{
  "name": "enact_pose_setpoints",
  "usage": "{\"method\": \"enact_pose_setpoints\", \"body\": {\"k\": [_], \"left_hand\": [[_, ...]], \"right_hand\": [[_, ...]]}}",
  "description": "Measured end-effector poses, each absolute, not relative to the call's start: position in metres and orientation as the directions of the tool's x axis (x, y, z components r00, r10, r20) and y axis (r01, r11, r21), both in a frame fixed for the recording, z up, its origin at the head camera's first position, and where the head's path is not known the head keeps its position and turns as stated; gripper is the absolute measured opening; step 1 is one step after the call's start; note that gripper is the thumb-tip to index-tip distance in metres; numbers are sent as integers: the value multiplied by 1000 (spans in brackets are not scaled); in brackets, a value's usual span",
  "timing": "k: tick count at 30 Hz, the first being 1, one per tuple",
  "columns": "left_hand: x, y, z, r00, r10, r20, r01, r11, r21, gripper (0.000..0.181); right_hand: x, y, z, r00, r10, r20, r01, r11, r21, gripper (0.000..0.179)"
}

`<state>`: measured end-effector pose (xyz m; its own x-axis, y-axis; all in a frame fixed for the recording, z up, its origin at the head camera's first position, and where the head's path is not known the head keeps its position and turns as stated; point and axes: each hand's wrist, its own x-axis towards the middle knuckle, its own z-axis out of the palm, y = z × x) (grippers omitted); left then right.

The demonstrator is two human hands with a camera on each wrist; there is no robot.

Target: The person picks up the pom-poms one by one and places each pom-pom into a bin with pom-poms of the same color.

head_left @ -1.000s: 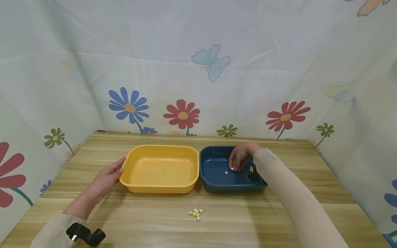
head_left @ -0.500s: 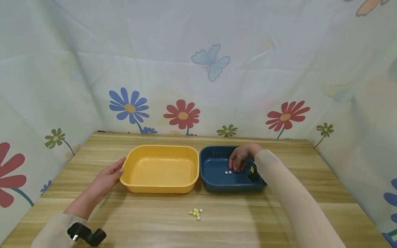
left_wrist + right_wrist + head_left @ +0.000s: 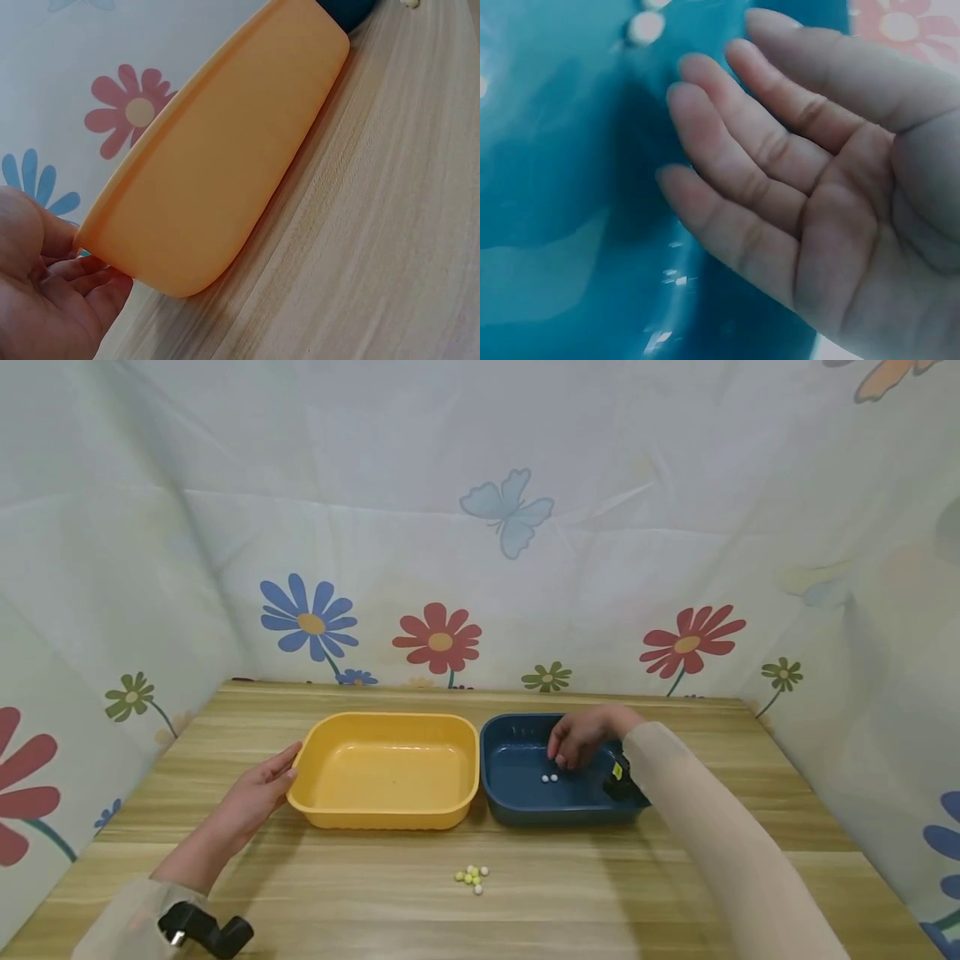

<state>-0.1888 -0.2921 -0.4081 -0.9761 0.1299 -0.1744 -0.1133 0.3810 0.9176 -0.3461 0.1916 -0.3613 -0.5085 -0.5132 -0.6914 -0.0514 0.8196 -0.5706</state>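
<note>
A yellow plastic basin [image 3: 382, 820] stands on the table, and my left hand [image 3: 251, 797] holds its left end; in the left wrist view the thumb and bent fingers [image 3: 109, 296] meet at the rim's corner. Beside it, to the right, is a dark blue basin [image 3: 566, 817]. My right hand [image 3: 581, 739] hovers inside this blue basin, its fingers [image 3: 742, 195] loosely bent with nothing between them. Two small white balls [image 3: 550, 778] lie on the blue basin's floor, just in front of the right fingertips.
A small cluster of white and yellow-green balls [image 3: 471, 878] lies on the wooden table [image 3: 360, 893], in front of the basins. A flower-print cloth [image 3: 375, 543] hangs behind the table and along both sides.
My right hand has let go of a white ball, which now lies close to another on the blue basin's floor. The hand has lifted slightly away. My left hand has stayed in place.
</note>
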Motion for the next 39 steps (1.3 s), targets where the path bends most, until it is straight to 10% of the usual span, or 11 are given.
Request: {"method": "enact_pose_setpoints", "body": {"k": [10, 19, 39], "left_hand": [[-188, -293, -410, -978, 128, -164, -104, 384, 918, 60], [-188, -293, -409, -979, 125, -161, -98, 403, 910, 59], [-188, -292, -407, -977, 109, -184, -127, 395, 910, 58]], "right_hand": [[-312, 193, -328, -690, -604, -398, -220, 699, -680, 32], [-256, 181, -323, -684, -706, -180, -332, 523, -785, 25], [-190, 141, -374, -670, -732, -126, -354, 464, -812, 18]]}}
